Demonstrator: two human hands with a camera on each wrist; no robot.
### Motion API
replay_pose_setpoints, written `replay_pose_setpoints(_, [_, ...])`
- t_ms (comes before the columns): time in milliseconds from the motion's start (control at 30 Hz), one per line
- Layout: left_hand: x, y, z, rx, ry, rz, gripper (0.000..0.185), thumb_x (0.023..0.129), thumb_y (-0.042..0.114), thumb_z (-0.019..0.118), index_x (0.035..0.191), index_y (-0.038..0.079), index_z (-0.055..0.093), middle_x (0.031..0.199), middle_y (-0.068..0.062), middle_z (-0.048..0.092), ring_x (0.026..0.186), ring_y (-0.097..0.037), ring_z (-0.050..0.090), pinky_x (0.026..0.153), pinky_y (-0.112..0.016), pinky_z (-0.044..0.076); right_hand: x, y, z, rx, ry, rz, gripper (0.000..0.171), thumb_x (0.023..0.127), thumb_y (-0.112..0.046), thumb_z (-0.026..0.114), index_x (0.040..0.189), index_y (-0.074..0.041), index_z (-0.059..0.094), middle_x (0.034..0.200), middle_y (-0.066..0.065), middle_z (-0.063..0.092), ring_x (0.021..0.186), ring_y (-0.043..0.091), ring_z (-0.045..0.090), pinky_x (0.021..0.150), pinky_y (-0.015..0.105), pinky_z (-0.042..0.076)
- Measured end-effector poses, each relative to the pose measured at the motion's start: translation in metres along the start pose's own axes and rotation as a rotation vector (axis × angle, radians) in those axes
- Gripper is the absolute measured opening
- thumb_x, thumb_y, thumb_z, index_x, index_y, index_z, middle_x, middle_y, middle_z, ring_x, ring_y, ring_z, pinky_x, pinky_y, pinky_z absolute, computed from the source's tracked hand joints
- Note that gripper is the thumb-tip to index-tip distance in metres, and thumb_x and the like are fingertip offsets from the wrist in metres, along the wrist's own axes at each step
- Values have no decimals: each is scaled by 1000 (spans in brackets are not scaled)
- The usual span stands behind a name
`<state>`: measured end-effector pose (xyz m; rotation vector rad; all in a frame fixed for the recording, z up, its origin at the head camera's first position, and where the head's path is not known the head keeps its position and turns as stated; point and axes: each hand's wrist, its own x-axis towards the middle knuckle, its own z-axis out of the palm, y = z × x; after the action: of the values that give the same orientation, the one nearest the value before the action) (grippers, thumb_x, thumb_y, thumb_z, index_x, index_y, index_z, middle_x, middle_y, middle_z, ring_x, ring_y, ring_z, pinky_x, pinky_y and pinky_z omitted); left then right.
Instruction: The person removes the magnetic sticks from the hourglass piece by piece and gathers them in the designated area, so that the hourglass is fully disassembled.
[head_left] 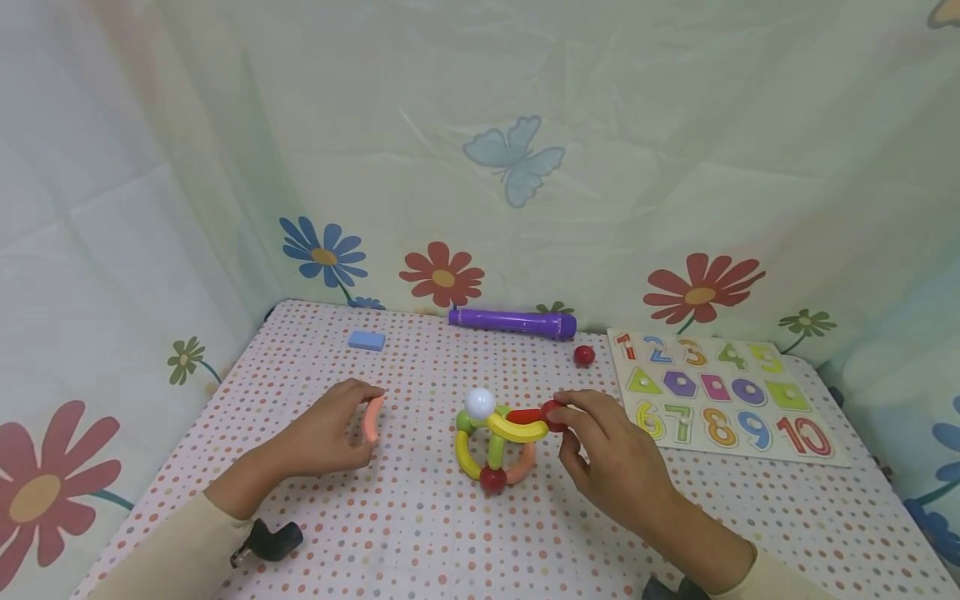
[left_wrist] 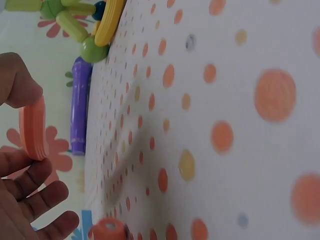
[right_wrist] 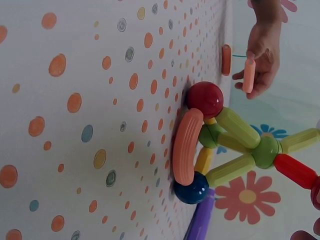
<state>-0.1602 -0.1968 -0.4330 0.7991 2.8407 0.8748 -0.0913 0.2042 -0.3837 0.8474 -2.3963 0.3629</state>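
Two hands at a toy of rods and balls on the dotted desk [head_left: 420,533].
Left hand [head_left: 326,433] held a curved orange rod [head_left: 372,419] pinched end to end between thumb and fingers [left_wrist: 30,172], raised off the desk, well left of the toy [head_left: 497,442]. Right hand [head_left: 611,458] pinched a red ball [head_left: 553,414] at the tip of the toy's red rod [head_left: 525,416], fingers curled round it. Number board [head_left: 720,396] lay to the right; purple tube [head_left: 513,322] behind.

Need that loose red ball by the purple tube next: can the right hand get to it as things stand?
Probably yes: bare cloth lies between the right hand and the red ball, but its fingers pinch the structure's red end ball.
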Motion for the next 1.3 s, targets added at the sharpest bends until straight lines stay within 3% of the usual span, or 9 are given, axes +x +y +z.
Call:
replay_pose_setpoints(200, [-9, -14, -4, 19, -3, 8, 70, 73, 15, 77, 140, 6, 55, 136, -2, 55, 136, -31, 42, 108, -57, 36, 0, 0, 0, -1, -7, 6, 36, 80, -3, 73, 115, -4, 64, 129, 13, 60, 113, 28, 60, 70, 33, 60])
replay_pose_setpoints(367, [-13, -24, -5, 71, -13, -26, 72, 71, 13, 79, 139, 8, 56, 137, -5, 56, 137, -34, 39, 108, -64, 27, 0, 0, -1, 0, -3, 2, 36, 80, -2, 72, 115, -4, 64, 129, 13, 60, 114, 27, 60, 72, 35, 60])
replay_pose_setpoints(733, [-18, -40, -1, 116, -18, -70, 70, 68, 12, 80, 136, 11, 60, 139, -8, 54, 135, -37, 39, 107, -68, 28, 1, 1, 1, -13, 42, -33, 41, 75, -1, 76, 115, -4, 64, 127, 12, 61, 111, 27, 62, 72, 35, 61])
replay_pose_setpoints(967, [-20, -43, -2, 119, -50, -95, 69, 72, 14, 78, 138, 11, 59, 142, -10, 52, 136, -37, 39, 105, -68, 29, 1, 0, -1, -1, -14, 8, 35, 80, -3, 73, 115, -4, 64, 128, 12, 60, 114, 27, 60, 74, 35, 60])
replay_pose_setpoints(1167, [-20, -40, -7, 128, -83, -96, 79, 74, 19, 78, 147, 8, 52, 146, -13, 50, 138, -39, 38, 106, -69, 28, 2, 1, 1, -6, 38, -26, 40, 76, -1, 75, 114, -4, 64, 126, 12, 61, 111, 27, 62, 71, 34, 60])
replay_pose_setpoints(1300, [-18, -35, -8, 146, -64, -82, 85, 75, 24, 81, 151, 10, 46, 147, -14, 48, 138, -39, 38, 106, -68, 29, 2, 1, 2, -2, 67, -40, 43, 73, 0, 76, 114, -4, 64, 126, 12, 62, 110, 27, 63, 71, 35, 61])
